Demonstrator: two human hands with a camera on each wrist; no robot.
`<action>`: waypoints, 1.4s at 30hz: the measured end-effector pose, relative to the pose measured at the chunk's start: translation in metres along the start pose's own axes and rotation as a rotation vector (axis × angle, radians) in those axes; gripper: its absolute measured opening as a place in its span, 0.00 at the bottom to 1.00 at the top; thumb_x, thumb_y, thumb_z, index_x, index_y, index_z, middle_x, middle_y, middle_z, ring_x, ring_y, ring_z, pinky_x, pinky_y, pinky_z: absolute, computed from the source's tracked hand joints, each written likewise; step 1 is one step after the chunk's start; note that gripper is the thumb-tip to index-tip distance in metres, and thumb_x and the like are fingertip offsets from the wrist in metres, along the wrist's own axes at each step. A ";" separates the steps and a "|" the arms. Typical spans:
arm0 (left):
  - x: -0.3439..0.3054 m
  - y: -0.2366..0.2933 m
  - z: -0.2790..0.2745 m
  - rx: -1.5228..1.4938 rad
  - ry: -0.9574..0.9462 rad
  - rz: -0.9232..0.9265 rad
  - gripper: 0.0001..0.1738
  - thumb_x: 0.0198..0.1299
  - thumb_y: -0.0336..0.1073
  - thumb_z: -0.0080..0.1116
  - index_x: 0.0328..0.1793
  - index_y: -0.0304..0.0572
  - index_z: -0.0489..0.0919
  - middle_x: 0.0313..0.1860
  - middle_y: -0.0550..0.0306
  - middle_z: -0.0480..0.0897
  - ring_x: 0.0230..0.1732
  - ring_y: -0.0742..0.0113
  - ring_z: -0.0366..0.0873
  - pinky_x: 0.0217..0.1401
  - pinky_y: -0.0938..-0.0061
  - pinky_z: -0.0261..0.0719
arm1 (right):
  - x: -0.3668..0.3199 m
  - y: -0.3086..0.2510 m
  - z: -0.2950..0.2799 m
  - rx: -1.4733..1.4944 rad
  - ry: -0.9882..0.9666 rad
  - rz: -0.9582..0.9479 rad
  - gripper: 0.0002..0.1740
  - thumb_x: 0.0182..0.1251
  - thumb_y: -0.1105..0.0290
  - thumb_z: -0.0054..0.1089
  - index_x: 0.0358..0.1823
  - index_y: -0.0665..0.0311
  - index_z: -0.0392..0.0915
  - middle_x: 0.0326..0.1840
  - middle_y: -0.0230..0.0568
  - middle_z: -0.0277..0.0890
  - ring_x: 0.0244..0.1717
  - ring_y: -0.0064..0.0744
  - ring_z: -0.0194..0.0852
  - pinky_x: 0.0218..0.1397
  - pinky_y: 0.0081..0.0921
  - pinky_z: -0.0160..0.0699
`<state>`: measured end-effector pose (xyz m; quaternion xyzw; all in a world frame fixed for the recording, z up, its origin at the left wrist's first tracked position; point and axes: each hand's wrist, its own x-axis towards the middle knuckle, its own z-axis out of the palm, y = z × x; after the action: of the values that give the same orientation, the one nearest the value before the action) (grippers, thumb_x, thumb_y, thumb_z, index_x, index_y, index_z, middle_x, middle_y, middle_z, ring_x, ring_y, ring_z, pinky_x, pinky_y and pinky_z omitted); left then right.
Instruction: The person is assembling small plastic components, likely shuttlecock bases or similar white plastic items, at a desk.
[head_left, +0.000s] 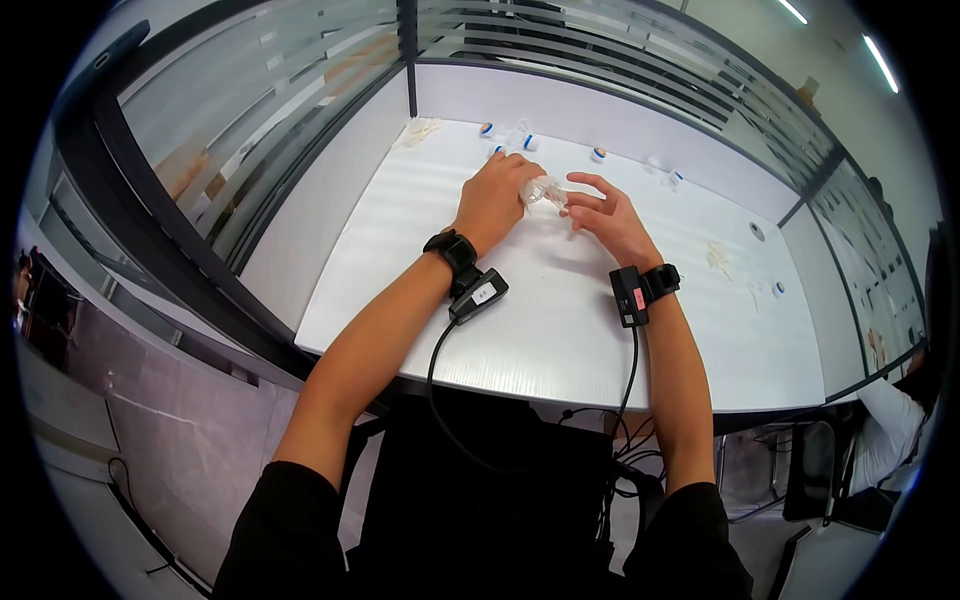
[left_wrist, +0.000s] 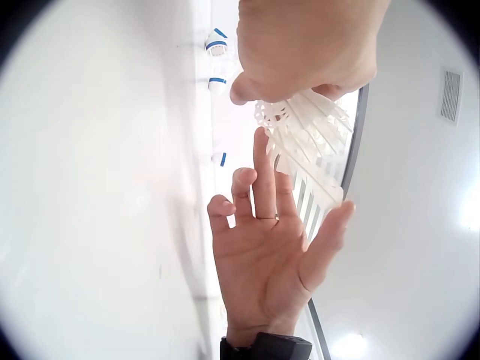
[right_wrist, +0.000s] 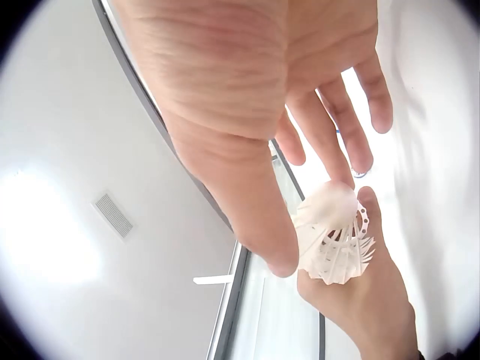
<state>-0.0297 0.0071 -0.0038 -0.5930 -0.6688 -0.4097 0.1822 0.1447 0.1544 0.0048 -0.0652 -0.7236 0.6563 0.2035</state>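
Note:
My left hand point(head_left: 493, 205) grips a white shuttlecock skirt point(head_left: 545, 193) over the middle of the table. In the left wrist view, the feathers of the skirt point(left_wrist: 311, 135) fan out below the curled left hand point(left_wrist: 307, 45). A perforated ring shows at one end of the skirt point(right_wrist: 341, 247) in the right wrist view; no cork end is visible there. Facing it is my right hand point(head_left: 615, 225), palm toward the skirt, fingers spread and fairly straight. One right fingertip overlaps the skirt's edge in the wrist views.
Several white pieces with blue bands, like shuttlecock corks point(head_left: 598, 154), lie along the back of the white table point(head_left: 540, 340). Loose feather bits point(head_left: 418, 132) sit at the back left, others point(head_left: 718, 257) at right. Low partitions point(head_left: 310, 190) enclose the table. Cables point(head_left: 432, 380) hang from both wrists.

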 end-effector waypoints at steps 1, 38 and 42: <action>0.000 0.000 0.001 0.009 0.004 -0.002 0.20 0.52 0.20 0.63 0.51 0.48 0.85 0.49 0.62 0.85 0.53 0.56 0.79 0.55 0.62 0.81 | 0.000 0.000 0.001 0.005 0.011 0.007 0.34 0.67 0.67 0.73 0.71 0.67 0.69 0.60 0.49 0.84 0.56 0.29 0.81 0.53 0.26 0.77; -0.002 0.005 0.004 -0.057 -0.024 -0.145 0.20 0.49 0.25 0.66 0.52 0.40 0.85 0.45 0.52 0.84 0.50 0.49 0.79 0.53 0.59 0.78 | 0.006 0.006 0.006 -0.058 0.209 0.021 0.17 0.68 0.58 0.73 0.49 0.62 0.83 0.40 0.29 0.84 0.39 0.18 0.78 0.41 0.19 0.73; -0.001 0.002 0.005 -0.060 -0.018 -0.142 0.20 0.50 0.25 0.66 0.52 0.40 0.85 0.46 0.51 0.84 0.50 0.48 0.79 0.53 0.58 0.78 | 0.006 0.006 0.003 -0.093 0.211 0.061 0.15 0.67 0.58 0.74 0.45 0.62 0.85 0.34 0.26 0.83 0.34 0.16 0.75 0.38 0.17 0.68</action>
<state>-0.0262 0.0103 -0.0061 -0.5529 -0.6983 -0.4360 0.1289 0.1367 0.1545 0.0004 -0.1655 -0.7256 0.6172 0.2551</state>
